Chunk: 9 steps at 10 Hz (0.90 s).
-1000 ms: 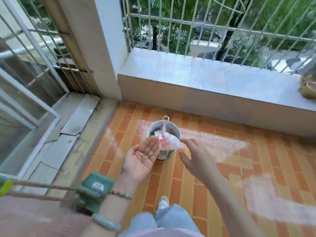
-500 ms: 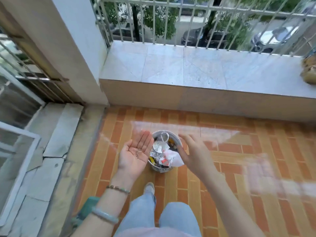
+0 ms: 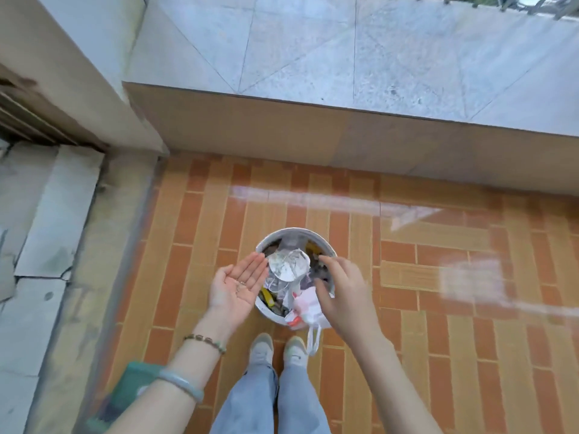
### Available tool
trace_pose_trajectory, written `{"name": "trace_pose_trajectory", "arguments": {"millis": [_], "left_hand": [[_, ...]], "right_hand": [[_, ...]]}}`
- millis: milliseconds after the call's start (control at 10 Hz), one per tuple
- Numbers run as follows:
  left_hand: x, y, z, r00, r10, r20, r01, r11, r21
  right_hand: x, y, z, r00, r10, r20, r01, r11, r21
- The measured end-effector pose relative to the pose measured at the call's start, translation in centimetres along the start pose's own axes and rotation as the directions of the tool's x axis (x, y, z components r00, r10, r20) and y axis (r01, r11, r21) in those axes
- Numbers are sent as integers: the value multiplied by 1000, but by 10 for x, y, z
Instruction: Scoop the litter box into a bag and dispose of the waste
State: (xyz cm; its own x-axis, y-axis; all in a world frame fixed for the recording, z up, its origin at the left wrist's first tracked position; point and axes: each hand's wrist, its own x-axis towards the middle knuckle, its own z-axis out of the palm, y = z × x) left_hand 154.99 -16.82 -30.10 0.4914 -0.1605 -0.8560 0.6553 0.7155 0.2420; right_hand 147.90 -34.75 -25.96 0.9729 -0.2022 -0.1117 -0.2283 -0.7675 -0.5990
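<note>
White plastic bag [image 3: 305, 305] lies on the trash bucket's [image 3: 294, 230] near rim, beneath the right hand [image 3: 344, 289], fingers relaxed. Left hand [image 3: 238, 285]: flat, palm up, beside it.

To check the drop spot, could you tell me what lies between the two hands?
Head view: between left hand and right hand lies the full bin, a white bag at its near rim.

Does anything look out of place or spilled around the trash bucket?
The white bag slumps over the bucket's near rim, handles dangling outside. Small crumbs lie on the left hand's open palm. No spill shows on the tiles.
</note>
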Motion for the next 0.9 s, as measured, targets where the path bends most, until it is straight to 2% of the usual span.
{"name": "trace_pose_trajectory", "arguments": {"millis": [100, 200, 300, 400, 500, 600, 800, 900], "left_hand": [[73, -24, -24, 991, 4, -134, 6, 997, 72], [133, -43, -43, 983, 26, -183, 14, 976, 215], [172, -54, -52, 974, 54, -221, 41, 913, 406], [179, -59, -52, 971, 80, -225, 80, 778, 623], [181, -58, -55, 976, 58, -210, 96, 752, 652], [188, -56, -63, 983, 14, -183, 94, 817, 568], [173, -55, -54, 981, 130, -143, -19, 803, 595], [167, -57, -49, 984, 127, -125, -27, 800, 599]], "right_hand": [[19, 43, 50, 1000, 14, 16, -14, 1000, 0], [27, 76, 87, 998, 42, 35, -42, 999, -2], [27, 100, 106, 996, 71, 51, -71, 998, -2], [22, 112, 114, 994, 88, 65, -90, 996, 16], [18, 115, 115, 992, 104, 70, -106, 994, 29], [18, 115, 112, 992, 121, 45, -123, 991, 46], [22, 110, 106, 989, 142, 43, -144, 988, 62], [22, 106, 101, 989, 141, 48, -144, 988, 61]]}}
